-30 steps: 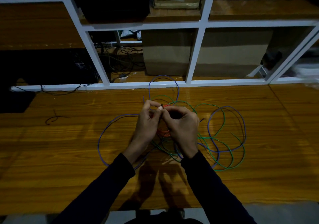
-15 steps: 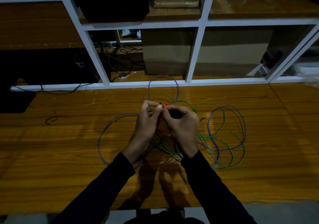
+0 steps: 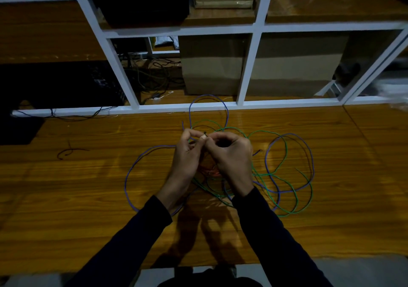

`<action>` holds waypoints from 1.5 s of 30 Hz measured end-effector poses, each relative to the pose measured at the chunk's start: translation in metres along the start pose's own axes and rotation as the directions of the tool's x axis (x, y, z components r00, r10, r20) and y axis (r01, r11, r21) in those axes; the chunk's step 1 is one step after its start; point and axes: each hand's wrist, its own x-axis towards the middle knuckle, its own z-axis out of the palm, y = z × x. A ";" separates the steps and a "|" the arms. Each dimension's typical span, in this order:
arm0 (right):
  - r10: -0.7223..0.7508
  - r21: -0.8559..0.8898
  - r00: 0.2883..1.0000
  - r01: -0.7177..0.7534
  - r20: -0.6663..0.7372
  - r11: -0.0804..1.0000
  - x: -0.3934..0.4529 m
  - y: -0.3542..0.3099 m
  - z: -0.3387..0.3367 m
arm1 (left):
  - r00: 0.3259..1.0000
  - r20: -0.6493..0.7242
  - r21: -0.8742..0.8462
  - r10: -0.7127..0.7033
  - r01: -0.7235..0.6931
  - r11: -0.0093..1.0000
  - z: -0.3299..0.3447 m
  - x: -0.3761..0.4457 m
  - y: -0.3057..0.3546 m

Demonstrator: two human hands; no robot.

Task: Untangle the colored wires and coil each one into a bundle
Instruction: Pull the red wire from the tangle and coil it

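Observation:
A tangle of thin wires lies on the wooden table (image 3: 77,198). A purple wire (image 3: 132,167) loops wide to the left, up to the shelf frame and round the right side. A green wire (image 3: 293,200) winds through it on the right. A red-orange wire (image 3: 212,172) shows between my wrists, mostly hidden. My left hand (image 3: 185,160) and my right hand (image 3: 231,158) are raised close together over the tangle's middle, fingertips meeting. Both pinch the red-orange wire near its dark end (image 3: 205,134).
A white shelf frame (image 3: 245,70) stands along the table's back edge, with cardboard boxes (image 3: 212,65), black equipment and loose dark cables behind it. A short black wire piece (image 3: 68,152) lies on the table at the left. The table's near edge runs just below my forearms.
Both hands stay together over the tangle; the fingertips have shifted slightly on the wire end. The wires on the table have not moved.

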 end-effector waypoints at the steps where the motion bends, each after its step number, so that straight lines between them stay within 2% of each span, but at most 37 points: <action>1: 0.000 -0.003 1.000 0.000 -0.005 1.000 0.000 0.000 0.000 | 1.000 0.002 0.001 0.004 -0.004 1.000 0.000 0.000 0.001; 20: 0.006 -0.012 0.999 -0.007 -0.046 1.000 -0.001 -0.002 0.000 | 1.000 0.006 0.017 0.010 -0.010 1.000 0.003 -0.002 0.004; 28: -0.008 -0.019 1.000 0.007 -0.027 1.000 -0.002 -0.003 0.000 | 0.997 0.002 0.129 0.077 -0.076 0.989 0.000 -0.002 0.002; 38: -0.025 -0.033 0.999 0.024 -0.028 0.999 -0.002 -0.002 0.000 | 0.997 0.003 0.110 0.079 -0.079 0.991 0.001 -0.003 0.001; 45: -0.012 -0.017 0.999 0.011 -0.047 1.000 -0.001 -0.005 0.000 | 0.994 0.014 0.160 0.113 -0.114 0.981 -0.001 -0.003 0.000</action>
